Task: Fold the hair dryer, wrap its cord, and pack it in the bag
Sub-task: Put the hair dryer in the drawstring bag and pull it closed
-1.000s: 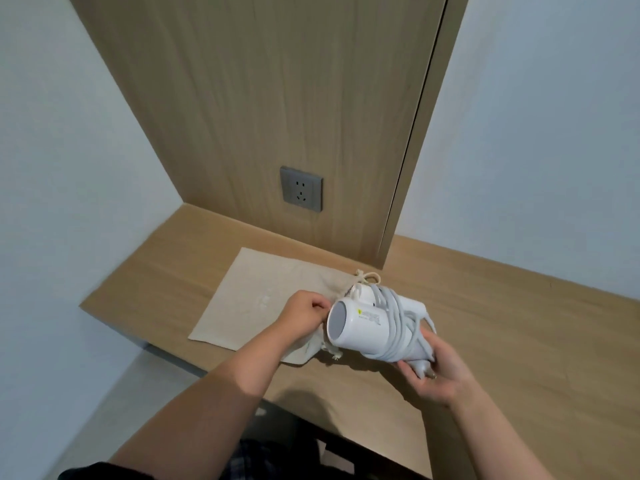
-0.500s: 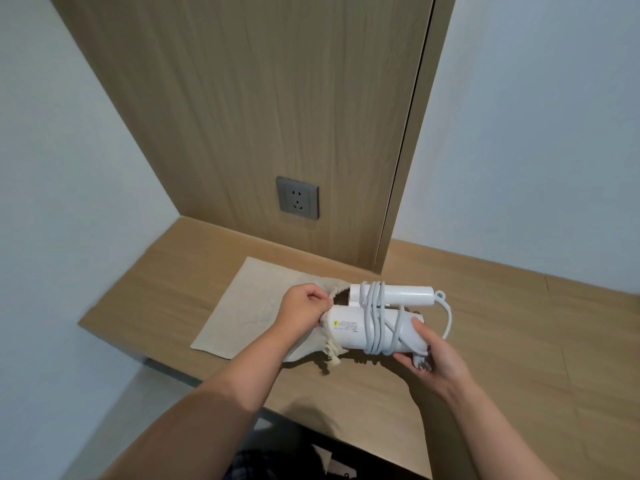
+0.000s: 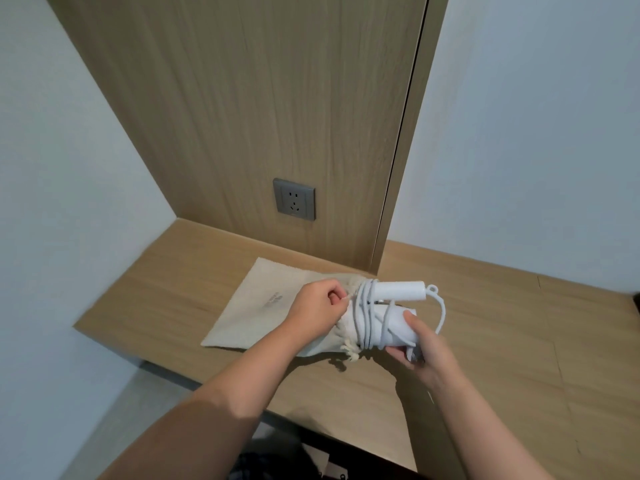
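A light brown wooden table (image 3: 485, 341) fits into the left corner of the room. Behind it stands a tall wooden panel (image 3: 259, 98) of the same colour. A grey socket (image 3: 294, 199) sits low on the panel, just above the table's back edge. A thin dark line runs down the panel near its right side. The left wall (image 3: 52, 202) and the right wall (image 3: 536, 133) are plain and pale. Below the table's front edge the floor (image 3: 114, 427) is pale too. The light is soft and even.

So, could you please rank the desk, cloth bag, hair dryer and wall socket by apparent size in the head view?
1. desk
2. cloth bag
3. hair dryer, front end hidden in the bag
4. wall socket, though farther from the camera
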{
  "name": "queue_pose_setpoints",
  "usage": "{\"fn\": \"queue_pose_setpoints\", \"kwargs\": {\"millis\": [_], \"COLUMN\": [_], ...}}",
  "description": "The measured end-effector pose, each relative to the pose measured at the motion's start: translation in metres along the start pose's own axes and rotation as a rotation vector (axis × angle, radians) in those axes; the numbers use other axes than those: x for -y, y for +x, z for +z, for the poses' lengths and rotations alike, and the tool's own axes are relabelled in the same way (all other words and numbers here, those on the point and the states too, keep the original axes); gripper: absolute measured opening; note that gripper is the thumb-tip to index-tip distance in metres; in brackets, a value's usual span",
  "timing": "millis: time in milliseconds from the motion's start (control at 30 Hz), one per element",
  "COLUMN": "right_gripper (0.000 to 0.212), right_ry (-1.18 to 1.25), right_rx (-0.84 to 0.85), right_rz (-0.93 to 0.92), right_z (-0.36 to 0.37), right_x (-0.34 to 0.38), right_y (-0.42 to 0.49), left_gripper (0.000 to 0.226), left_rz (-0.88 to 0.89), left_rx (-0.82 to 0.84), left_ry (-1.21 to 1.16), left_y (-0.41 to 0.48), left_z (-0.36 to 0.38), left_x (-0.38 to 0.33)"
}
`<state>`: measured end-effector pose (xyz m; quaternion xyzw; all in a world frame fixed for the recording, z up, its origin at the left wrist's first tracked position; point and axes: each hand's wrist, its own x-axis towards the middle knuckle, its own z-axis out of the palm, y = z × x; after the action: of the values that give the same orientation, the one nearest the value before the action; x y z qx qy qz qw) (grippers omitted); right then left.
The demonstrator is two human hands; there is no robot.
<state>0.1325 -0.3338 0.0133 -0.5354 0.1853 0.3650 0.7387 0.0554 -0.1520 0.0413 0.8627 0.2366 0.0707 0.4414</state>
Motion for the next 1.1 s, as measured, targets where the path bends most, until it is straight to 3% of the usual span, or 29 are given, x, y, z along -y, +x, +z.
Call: {"fn": "queue_pose_setpoints", "kwargs": {"millis": [133,267,433,633,733,833,933,1100], "right_gripper": [0.009,0.009,0.006,0.021,0.024,0.028,0.026,0.037], "right_ry": [0.196,0.140,0.027,-0.097,-0.020,0.119,0.117,0.125], "right_rx": [-0.059,-0.063,-0.044,-0.083,-0.096,-0.114,-0.100,-0.094], "right_rz": [0.114,0.128,0.104,0.036,0.077,0.114,0.112,0.178], "right_z": [0.005,0.012,0.019,0.037,0.043,0.041,0.041,0.042], "right_x": [0.001,-0.004,-0.011,-0.015,-0.014,-0.009,-0.007,-0.016], "right_y": [-0.001,-0.003,0.000,0.004,0.006,0.010,0.012,0.020], "left_gripper": [0.003,0.013,0.013,0.012,0.004,0.014,0.016,0.024], "left_rz": [0.138,0.031,0.024,0.109,0.233,0.335,0.277,0.057], "left_rx": [0.023,-0.050,-0.156,-0.154,-0.092,-0.080,-0.120,-0.005], "left_ry": [0.228,0.419,0.330,0.279,0.314,0.412,0.528,0.684], "left_y": [-0.015,-0.026,-0.022,-0.004,0.000,0.000,-0.005,-0.013], "left_z": [0.006,0.018,0.022,0.018,0.018,0.017,0.021,0.029], "left_x": [0.005,0.011,0.014,-0.001,-0.006,0.000,0.002,0.007]}}
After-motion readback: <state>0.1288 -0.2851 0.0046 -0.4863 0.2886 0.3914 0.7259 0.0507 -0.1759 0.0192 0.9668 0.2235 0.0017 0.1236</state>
